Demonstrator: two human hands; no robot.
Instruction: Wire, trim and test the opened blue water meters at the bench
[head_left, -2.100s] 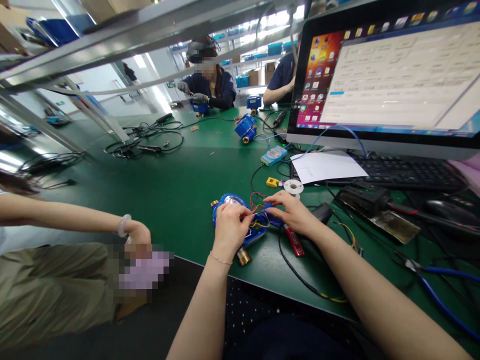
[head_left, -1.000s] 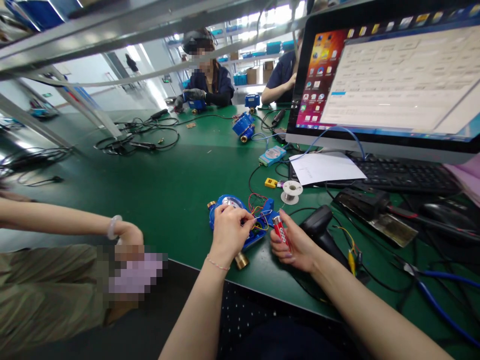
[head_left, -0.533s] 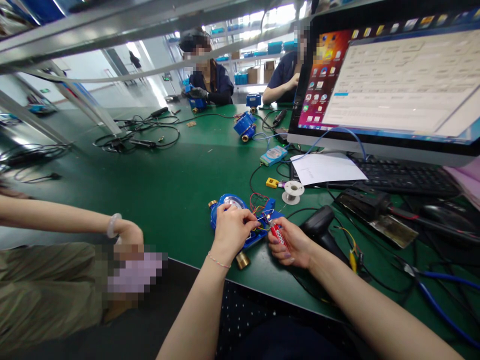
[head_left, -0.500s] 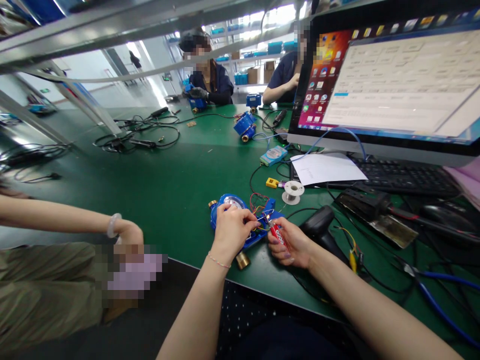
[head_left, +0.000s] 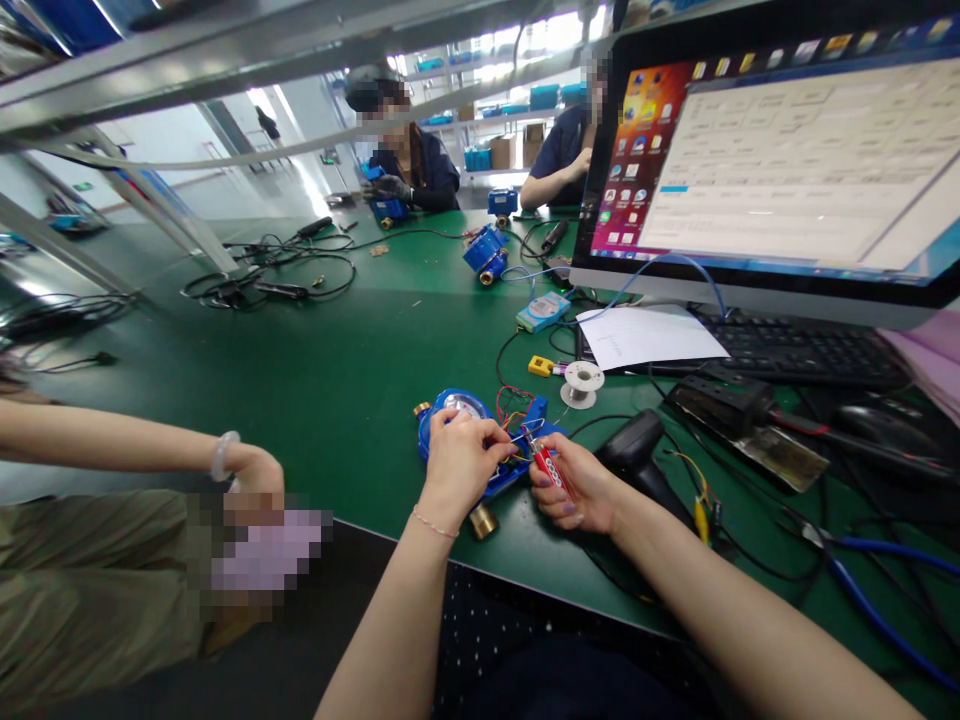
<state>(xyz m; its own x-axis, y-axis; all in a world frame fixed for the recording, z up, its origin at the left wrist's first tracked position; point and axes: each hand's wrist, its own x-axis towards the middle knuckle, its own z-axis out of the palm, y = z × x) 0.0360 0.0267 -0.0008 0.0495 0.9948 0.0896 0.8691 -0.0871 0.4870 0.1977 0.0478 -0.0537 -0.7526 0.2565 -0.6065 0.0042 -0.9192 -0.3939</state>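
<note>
At the frame's lower centre, the left hand point(head_left: 463, 455) has a narrow grip on a wire point(head_left: 520, 436) above the meter point(head_left: 495, 488); the right hand point(head_left: 576, 485) holds a lighter point(head_left: 552, 470). A flame, hard to make out here, could scorch insulation or that left hand if too close. In the earliest frame the lighter lay on the counter point(head_left: 337, 400).

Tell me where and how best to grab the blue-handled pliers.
Probably by both blue handles, coming from above and the person's right: they splay toward the near right, while the metal head points away, leftward. The right hand holds the red lighter.
</note>
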